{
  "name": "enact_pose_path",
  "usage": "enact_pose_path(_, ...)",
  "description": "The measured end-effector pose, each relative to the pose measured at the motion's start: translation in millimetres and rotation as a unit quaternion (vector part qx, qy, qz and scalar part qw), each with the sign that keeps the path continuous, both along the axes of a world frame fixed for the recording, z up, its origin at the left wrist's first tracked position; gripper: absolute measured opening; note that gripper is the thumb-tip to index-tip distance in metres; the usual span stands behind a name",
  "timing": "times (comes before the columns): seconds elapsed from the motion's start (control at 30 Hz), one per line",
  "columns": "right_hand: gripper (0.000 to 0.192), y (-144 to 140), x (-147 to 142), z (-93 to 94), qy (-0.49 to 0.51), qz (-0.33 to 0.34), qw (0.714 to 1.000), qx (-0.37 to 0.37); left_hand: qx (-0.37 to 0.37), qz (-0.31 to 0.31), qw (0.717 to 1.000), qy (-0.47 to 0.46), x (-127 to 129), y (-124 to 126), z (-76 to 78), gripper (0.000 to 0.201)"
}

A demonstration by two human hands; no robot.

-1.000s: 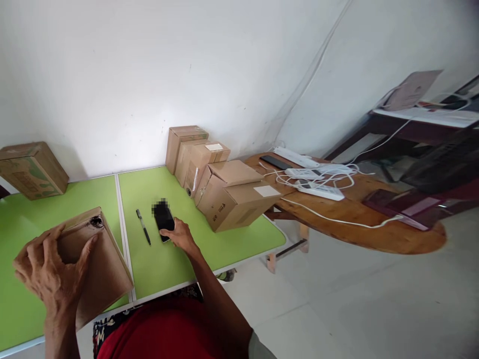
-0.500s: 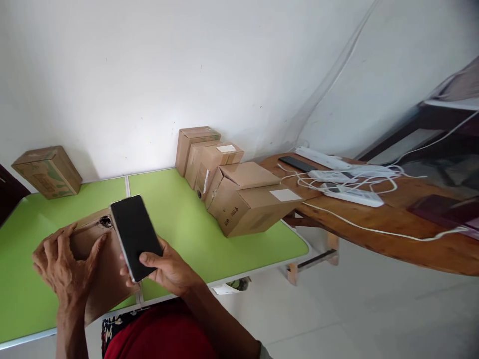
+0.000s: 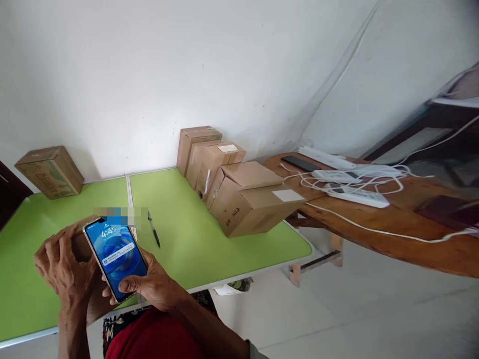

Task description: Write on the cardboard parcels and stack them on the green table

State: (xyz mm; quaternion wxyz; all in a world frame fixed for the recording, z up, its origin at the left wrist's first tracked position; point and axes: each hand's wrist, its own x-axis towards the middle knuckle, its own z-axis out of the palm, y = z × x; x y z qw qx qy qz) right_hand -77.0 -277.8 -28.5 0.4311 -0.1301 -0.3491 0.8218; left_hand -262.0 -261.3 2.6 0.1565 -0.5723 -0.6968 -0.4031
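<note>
My right hand (image 3: 151,285) holds a smartphone (image 3: 116,257) tilted toward me, its screen lit blue, with the thumb resting on the lower part of the glass. Behind the phone my left hand (image 3: 63,267) grips a brown cardboard box (image 3: 80,244) that rests on the green table (image 3: 179,234); the phone and both hands hide most of the box. A black pen (image 3: 153,229) lies on the table just beyond the phone.
A row of cardboard boxes (image 3: 239,197) runs from the wall to the table's right edge. Another printed box (image 3: 50,170) sits at the back left. To the right, a wooden table (image 3: 404,234) carries power strips (image 3: 355,197) and white cables.
My right hand picked the phone up off the table and brought it close over the held box. Its screen, dark half a second ago, is lit now. The pen is visible again.
</note>
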Motion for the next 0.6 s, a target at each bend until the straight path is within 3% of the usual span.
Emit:
enact_pose_path(0.33,0.072,2.9,12.0,-3.5,-0.017,-0.041,0.999,0.001,0.004,0.011,1.0,-0.001,2.4,0.6,1.8,0.073)
enact_pose_path(0.47,0.07,23.4,30.2,-21.9,-0.07,-0.159,0.985,-0.014,0.017,0.008,1.0,-0.001,6.6,0.6,3.7,0.075)
enact_pose_path(0.6,0.071,56.8,58.3,-51.8,-0.201,-0.313,0.928,-0.012,0.019,0.005,1.0,0.001,6.8,0.2,3.5,0.078)
